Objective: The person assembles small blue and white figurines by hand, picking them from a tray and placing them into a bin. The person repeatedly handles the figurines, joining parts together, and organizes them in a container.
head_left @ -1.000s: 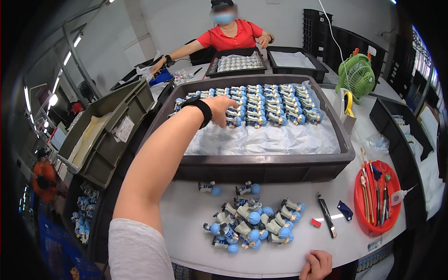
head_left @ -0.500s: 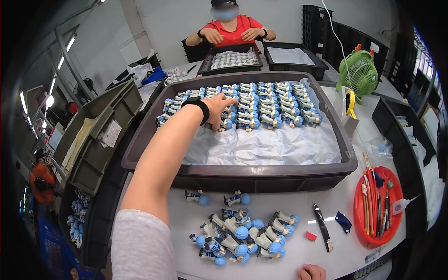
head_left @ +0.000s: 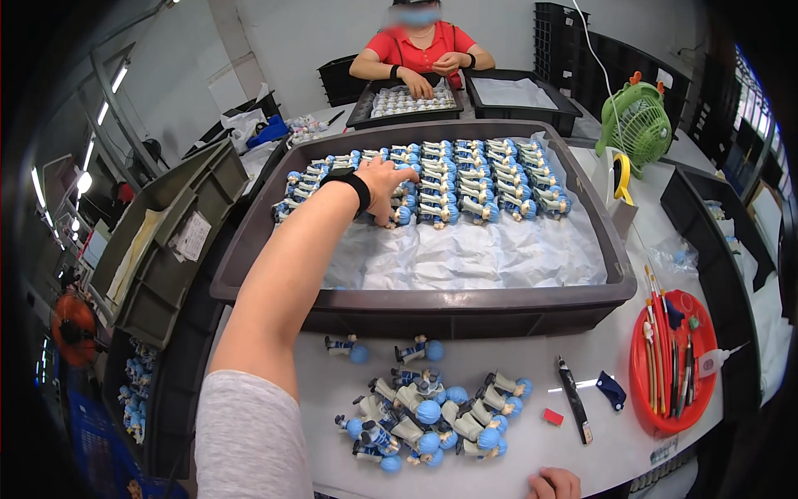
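Note:
My left hand (head_left: 382, 188), with a black band at the wrist, reaches into a large grey-brown tray (head_left: 465, 301). Its fingers are spread over the left part of the rows of small blue-haired figurines (head_left: 436, 187), with fingertips at the front of a row; no figurine shows lifted in it. White wrapping paper (head_left: 474, 258) lines the tray in front of the rows. My right hand (head_left: 554, 484) rests at the table's front edge with its fingers curled, and nothing shows in it. A loose pile of similar figurines (head_left: 428, 413) lies between my arm and that hand.
At right lie a black-handled cutter (head_left: 573, 399), a red block (head_left: 553, 417), and a red basket (head_left: 705, 320) with brushes. A green fan (head_left: 636, 125) stands behind. Across the table, a person in red (head_left: 424, 51) works at a smaller black tray (head_left: 405, 121). Grey crates (head_left: 170, 241) stand at left.
The person across has lowered one hand into the smaller tray. My view has shifted slightly; my left hand stays over the same figurines and my right hand has hardly moved.

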Action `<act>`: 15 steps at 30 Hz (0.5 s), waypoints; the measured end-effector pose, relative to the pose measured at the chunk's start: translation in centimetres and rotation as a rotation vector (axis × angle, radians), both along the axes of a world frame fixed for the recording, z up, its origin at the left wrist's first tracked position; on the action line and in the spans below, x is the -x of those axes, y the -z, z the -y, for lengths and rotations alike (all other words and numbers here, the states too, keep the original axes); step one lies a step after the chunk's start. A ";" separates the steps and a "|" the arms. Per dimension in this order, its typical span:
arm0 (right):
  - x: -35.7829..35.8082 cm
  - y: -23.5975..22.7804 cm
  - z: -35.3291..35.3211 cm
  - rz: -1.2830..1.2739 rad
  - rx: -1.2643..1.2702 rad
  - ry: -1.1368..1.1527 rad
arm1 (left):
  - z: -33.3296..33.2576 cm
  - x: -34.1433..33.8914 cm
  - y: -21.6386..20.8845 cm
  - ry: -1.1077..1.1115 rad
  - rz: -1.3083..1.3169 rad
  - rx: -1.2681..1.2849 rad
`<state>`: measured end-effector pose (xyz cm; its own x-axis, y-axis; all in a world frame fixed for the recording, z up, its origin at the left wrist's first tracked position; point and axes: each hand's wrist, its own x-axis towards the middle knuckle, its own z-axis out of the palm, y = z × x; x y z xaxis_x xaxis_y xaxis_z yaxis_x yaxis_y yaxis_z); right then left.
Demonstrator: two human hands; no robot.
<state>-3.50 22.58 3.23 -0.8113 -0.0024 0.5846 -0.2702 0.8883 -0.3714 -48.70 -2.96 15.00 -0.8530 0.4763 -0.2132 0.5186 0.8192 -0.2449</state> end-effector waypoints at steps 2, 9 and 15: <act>0.0 0.0 0.0 -0.010 0.005 -0.008 | 0.3 -0.2 0.0 -0.001 0.008 -0.054; -0.1 0.0 0.0 -0.034 0.022 -0.002 | 0.5 -0.6 -0.3 0.026 0.013 -0.109; -0.1 0.0 0.0 -0.039 0.034 -0.003 | 0.9 -1.4 -0.2 0.083 -0.051 -0.182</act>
